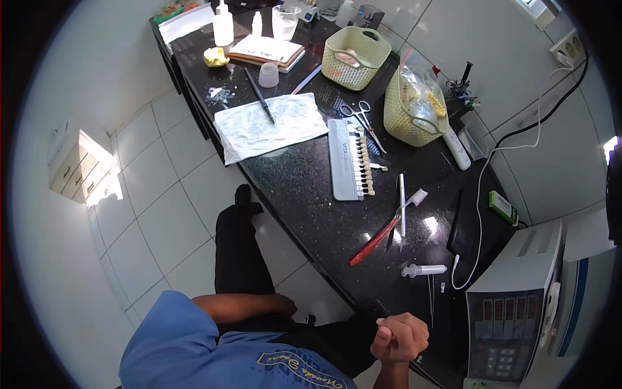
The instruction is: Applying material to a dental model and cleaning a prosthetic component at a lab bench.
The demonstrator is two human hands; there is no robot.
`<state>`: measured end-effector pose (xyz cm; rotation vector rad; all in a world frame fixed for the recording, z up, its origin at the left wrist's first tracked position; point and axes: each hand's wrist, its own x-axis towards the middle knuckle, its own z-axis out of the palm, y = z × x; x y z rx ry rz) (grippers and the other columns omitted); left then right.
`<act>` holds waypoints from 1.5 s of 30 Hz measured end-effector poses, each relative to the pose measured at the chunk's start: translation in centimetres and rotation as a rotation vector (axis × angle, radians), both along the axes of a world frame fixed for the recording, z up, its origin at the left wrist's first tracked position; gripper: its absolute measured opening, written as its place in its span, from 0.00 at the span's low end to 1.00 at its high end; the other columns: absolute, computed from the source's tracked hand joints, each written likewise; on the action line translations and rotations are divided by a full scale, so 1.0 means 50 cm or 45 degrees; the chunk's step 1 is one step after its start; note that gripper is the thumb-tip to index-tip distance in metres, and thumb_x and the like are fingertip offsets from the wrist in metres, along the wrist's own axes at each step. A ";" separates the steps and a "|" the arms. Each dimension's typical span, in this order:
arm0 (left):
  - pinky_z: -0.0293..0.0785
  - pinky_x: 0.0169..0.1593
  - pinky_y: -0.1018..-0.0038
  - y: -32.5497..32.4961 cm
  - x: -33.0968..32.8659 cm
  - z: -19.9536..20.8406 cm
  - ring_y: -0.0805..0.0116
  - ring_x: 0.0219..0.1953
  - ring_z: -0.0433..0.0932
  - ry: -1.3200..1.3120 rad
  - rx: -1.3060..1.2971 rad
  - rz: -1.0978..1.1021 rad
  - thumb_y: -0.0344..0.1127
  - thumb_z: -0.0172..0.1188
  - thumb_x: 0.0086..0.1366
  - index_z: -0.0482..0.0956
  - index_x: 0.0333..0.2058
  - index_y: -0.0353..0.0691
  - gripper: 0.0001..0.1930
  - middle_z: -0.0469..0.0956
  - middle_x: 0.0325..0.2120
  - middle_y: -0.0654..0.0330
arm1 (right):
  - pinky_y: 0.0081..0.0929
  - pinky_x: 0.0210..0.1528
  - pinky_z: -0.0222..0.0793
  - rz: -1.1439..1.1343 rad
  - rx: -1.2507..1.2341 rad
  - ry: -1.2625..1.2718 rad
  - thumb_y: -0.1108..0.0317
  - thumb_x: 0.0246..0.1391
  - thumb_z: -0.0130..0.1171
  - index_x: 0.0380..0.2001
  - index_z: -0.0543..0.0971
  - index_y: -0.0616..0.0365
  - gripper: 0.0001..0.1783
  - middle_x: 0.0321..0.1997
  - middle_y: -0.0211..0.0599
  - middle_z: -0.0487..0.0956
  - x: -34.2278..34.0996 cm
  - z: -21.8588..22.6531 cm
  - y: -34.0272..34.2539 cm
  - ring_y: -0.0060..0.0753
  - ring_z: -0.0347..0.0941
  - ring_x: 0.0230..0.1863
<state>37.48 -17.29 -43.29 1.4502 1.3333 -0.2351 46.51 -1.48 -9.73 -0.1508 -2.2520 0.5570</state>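
My right hand (402,338) hovers at the counter's near edge with its fingers curled in and the thumb against them. Whatever it may hold is hidden. My left hand (283,305) rests over my lap, dark and partly shadowed, so its fingers do not show clearly. Nearest the right hand on the black counter (311,220) lies a clear syringe (427,270), with a thin metal probe (431,298) below it. Farther up are a red-handled toothbrush (376,243), a slim white stick (402,204) and a tooth shade guide (345,162) with several tooth-shaped tabs.
Ring-handled forceps (363,123) lie beside two pale green baskets (355,74). A white cloth (269,133) carries a black pen (260,97). Bottles (223,26) and a glass (285,23) stand far back. A white device with a keypad (508,311) and a white cable (478,227) occupy the right.
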 end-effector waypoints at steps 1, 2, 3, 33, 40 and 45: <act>0.71 0.53 0.54 0.000 -0.015 0.001 0.48 0.53 0.75 -0.008 -0.087 -0.162 0.57 0.52 0.63 0.73 0.53 0.38 0.29 0.76 0.49 0.49 | 0.19 0.14 0.62 0.009 0.061 -0.019 0.64 0.58 0.54 0.21 0.73 0.61 0.15 0.13 0.32 0.74 -0.012 0.009 0.008 0.27 0.70 0.11; 0.71 0.53 0.54 0.001 -0.041 -0.001 0.48 0.53 0.75 -0.003 -0.074 -0.193 0.57 0.52 0.63 0.73 0.53 0.38 0.29 0.76 0.49 0.49 | 0.19 0.17 0.65 0.010 0.094 -0.063 0.66 0.57 0.55 0.23 0.74 0.61 0.12 0.15 0.32 0.75 -0.019 0.018 0.019 0.28 0.73 0.14; 0.71 0.53 0.55 0.010 -0.075 0.034 0.49 0.53 0.75 -0.015 -0.149 -0.166 0.54 0.52 0.63 0.74 0.53 0.39 0.28 0.75 0.51 0.50 | 0.19 0.17 0.65 -0.029 0.112 -0.064 0.66 0.57 0.55 0.23 0.74 0.61 0.12 0.15 0.32 0.75 -0.028 0.034 0.033 0.28 0.73 0.14; 0.70 0.53 0.56 -0.277 -0.368 -0.186 0.52 0.52 0.76 -0.339 -0.567 -0.482 0.46 0.55 0.60 0.78 0.51 0.46 0.21 0.76 0.51 0.54 | 0.30 0.46 0.71 -0.958 0.146 -0.797 0.60 0.47 0.63 0.36 0.81 0.59 0.15 0.38 0.44 0.82 -0.546 0.160 0.450 0.39 0.79 0.43; 0.70 0.54 0.57 -0.268 -0.426 -0.078 0.55 0.56 0.73 -0.150 -0.627 -0.249 0.47 0.50 0.64 0.75 0.55 0.48 0.23 0.75 0.54 0.57 | 0.26 0.50 0.70 -0.819 -0.034 -0.683 0.67 0.56 0.60 0.41 0.77 0.62 0.12 0.41 0.34 0.79 -0.548 0.195 0.445 0.26 0.76 0.43; 0.69 0.54 0.53 -0.246 -0.500 0.008 0.53 0.55 0.73 -0.263 -0.546 -0.243 0.52 0.52 0.65 0.74 0.53 0.49 0.22 0.75 0.52 0.55 | 0.16 0.41 0.66 -0.491 -0.322 -0.568 0.76 0.53 0.60 0.38 0.77 0.64 0.08 0.35 0.30 0.76 -0.602 0.234 0.248 0.17 0.70 0.36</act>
